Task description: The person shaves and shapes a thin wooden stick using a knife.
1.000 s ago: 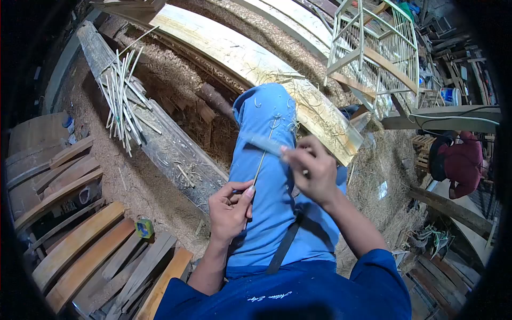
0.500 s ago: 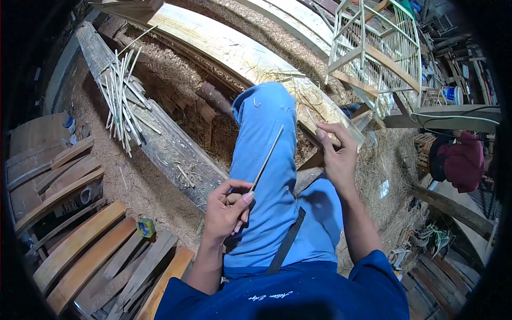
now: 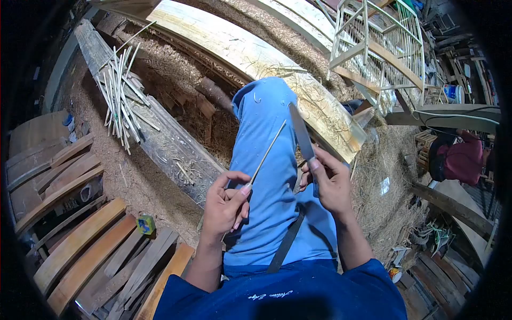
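My left hand [image 3: 228,205] pinches a thin bamboo stick [image 3: 268,151] between thumb and fingers. The stick slants up and away over my blue-trousered leg [image 3: 261,117]. In my right hand [image 3: 329,178] is a knife [image 3: 303,132], gripped by its handle with the broad blade pointing up and away. The blade lies just right of the stick's tip, apart from it. Several pale thin sticks [image 3: 120,98] are heaped on a weathered plank [image 3: 165,144] to the left.
A long pale board [image 3: 213,34] covered in shavings runs beyond my knee. A slatted wooden frame [image 3: 376,50] stands at the upper right. Curved wood pieces [image 3: 80,250] and a small yellow-and-blue block [image 3: 145,225] lie at the lower left. Another person [image 3: 461,154] is at the right.
My right hand has come down and left from beside the board's edge, and the knife now shows plainly in it. The left hand with the stick has barely moved.
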